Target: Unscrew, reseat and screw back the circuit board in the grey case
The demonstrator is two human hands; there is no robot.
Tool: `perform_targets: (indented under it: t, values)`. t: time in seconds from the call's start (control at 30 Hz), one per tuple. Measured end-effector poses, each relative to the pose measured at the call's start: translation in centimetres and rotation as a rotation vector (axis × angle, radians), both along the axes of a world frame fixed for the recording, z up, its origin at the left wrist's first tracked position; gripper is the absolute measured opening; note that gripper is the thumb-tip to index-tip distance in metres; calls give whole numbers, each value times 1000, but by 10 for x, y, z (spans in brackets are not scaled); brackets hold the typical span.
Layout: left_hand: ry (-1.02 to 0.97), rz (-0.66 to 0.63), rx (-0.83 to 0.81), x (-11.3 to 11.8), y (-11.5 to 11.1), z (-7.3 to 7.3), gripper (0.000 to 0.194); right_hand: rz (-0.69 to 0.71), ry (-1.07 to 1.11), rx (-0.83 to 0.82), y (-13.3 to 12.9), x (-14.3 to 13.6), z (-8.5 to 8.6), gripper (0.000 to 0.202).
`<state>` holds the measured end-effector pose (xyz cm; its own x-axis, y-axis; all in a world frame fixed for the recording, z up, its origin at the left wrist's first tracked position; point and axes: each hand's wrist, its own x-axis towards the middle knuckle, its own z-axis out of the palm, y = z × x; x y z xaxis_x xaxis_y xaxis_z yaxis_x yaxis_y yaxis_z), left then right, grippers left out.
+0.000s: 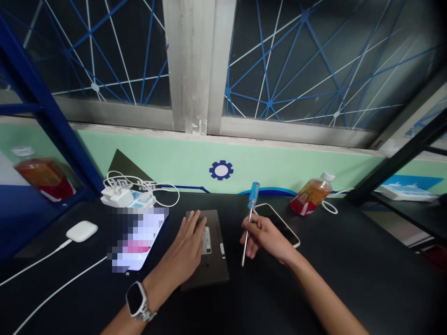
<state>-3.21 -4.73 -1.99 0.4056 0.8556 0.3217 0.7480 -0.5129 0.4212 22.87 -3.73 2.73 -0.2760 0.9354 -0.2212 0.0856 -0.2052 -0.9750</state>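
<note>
A flat dark rectangular device with a white label lies on the black table. My left hand rests on its left part, palm down, fingers stretched out. To the right of the device, my right hand grips a screwdriver by its metal shaft. The blue handle points up and the tip points down, just above or at the table; contact cannot be made out. Behind my right hand lies a phone with a dark screen.
A lit phone, a white case with a cable, and a power strip with chargers are on the left. Drink bottles stand at the right and far left. Shelf frames flank the black table.
</note>
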Motion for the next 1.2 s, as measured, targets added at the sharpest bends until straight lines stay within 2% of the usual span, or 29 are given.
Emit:
perform_targets:
  t: [0.1,0.17,0.27,0.4,0.47,0.57,0.67,0.77,0.87,0.93,1.0,1.07,1.13,1.2]
  values:
    - [-52,14,-29,14,-2,-8,50,75,-166,-9,-1,3,-2,35]
    - [-98,34,-50,15,-2,-6,48,85,-263,-48,-3,3,-4,35]
    - [-134,87,-47,11,-2,4,47,57,-397,-102,-5,2,-8,35]
    - [-85,192,-9,3,-5,20,42,56,-630,-83,-9,3,-12,30]
    - [-27,248,-30,-1,-6,25,38,70,-848,17,-12,3,-10,28]
    - [46,302,-100,-6,-6,30,32,8,-1214,318,-16,-2,-4,28]
    - [107,289,-145,-5,-6,32,31,-92,-1355,590,-22,-14,0,31]
    - [118,273,-136,-1,-8,33,31,2,-1253,754,-28,-29,-2,33]
    - [127,274,-102,4,-10,34,31,110,-1089,752,-32,-38,-6,29]
    - [127,290,-71,6,-11,36,32,134,-951,734,-33,-40,-7,24]
    - [63,286,-28,7,-11,40,29,122,-772,715,-32,-38,-7,29]
    - [-72,253,40,6,-13,47,25,52,-578,682,-30,-36,-6,46]
    - [-228,193,111,4,-15,53,24,-33,-395,641,-27,-33,-6,60]
    - [-374,125,144,2,-17,58,28,-92,-297,650,-26,-30,-5,64]
